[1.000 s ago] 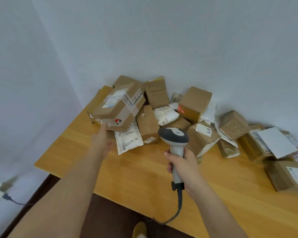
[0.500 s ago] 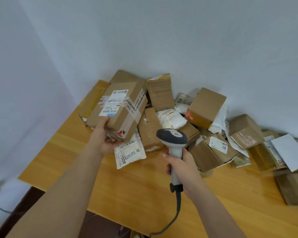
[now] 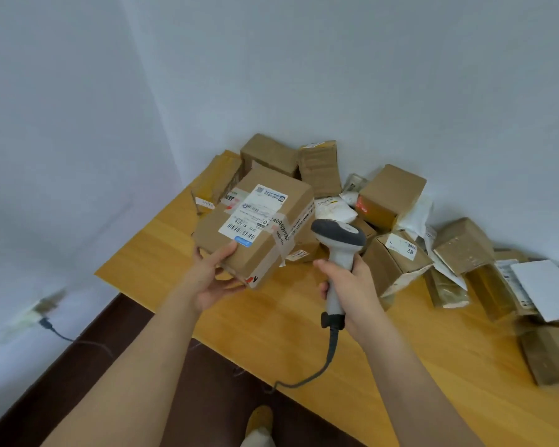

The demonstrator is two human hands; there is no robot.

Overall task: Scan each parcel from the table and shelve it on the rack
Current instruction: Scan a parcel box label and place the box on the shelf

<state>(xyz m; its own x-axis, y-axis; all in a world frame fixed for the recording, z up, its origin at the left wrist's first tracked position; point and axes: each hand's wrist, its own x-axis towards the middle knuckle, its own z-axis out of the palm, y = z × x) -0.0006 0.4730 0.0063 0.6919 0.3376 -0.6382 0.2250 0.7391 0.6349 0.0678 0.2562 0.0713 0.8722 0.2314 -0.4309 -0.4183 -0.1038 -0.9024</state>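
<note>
- One taped cardboard parcel [image 3: 255, 221] is sitting lifted above the bench [image 3: 304, 317] at frame centre, its white barcode label [image 3: 252, 217] facing up; tape is reading "400-030".
- Left hand [image 3: 213, 279] is gripping its near corner, fingers [image 3: 228, 253] clamped on it.
- Right hand [image 3: 349, 291] is clutching one grey scanner [image 3: 338, 250], fingers wrapped around the handle.
- Over a dozen parcels, an exact count unclear, are lying heaped [image 3: 391, 201] along the wall; one label [image 3: 402, 246] is reading "82".

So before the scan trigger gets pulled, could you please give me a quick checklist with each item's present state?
1. Parcel lifted clear of the pile, held by left hand: ok.
2. Label faces up, barcode uncovered: ok.
3. Scanner gripped in right hand: ok.
4. Scanner head aimed at the barcode: cannot tell.
5. Cable hangs free off the table edge: ok.
6. Rack space: cannot tell, out of view.
</note>
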